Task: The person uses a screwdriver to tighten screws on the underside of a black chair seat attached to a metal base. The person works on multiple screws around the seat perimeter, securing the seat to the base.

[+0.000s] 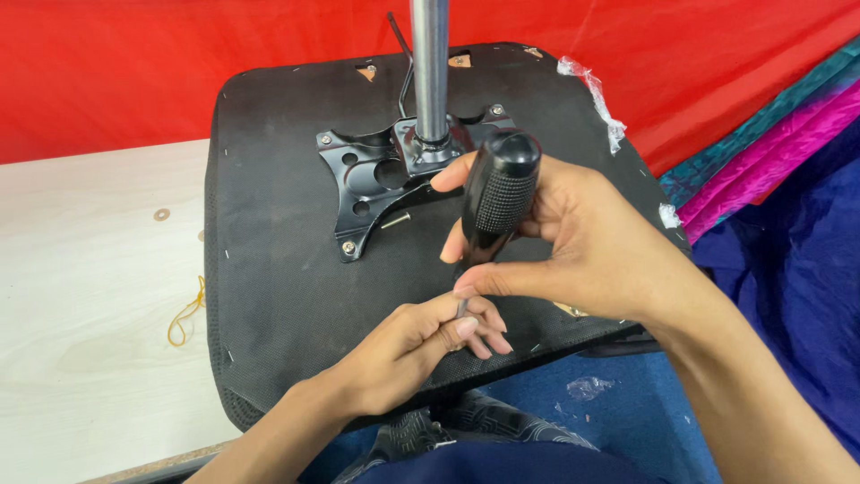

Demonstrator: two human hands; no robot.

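Note:
My right hand grips the black knurled handle of a screwdriver, held nearly upright over the near edge of an upturned black chair seat. Below it, my left hand pinches the screwdriver's shaft close to the tip against the seat fabric; the tip itself is hidden by my fingers. A black metal mounting plate is screwed to the seat's underside, with a chrome post rising from it. A loose screw lies beside the plate.
The seat rests on a pale wooden board with a yellow rubber band and a small washer on it. Red cloth hangs behind. Blue and pink fabric lies at the right. Torn plastic wrap clings to the seat's edge.

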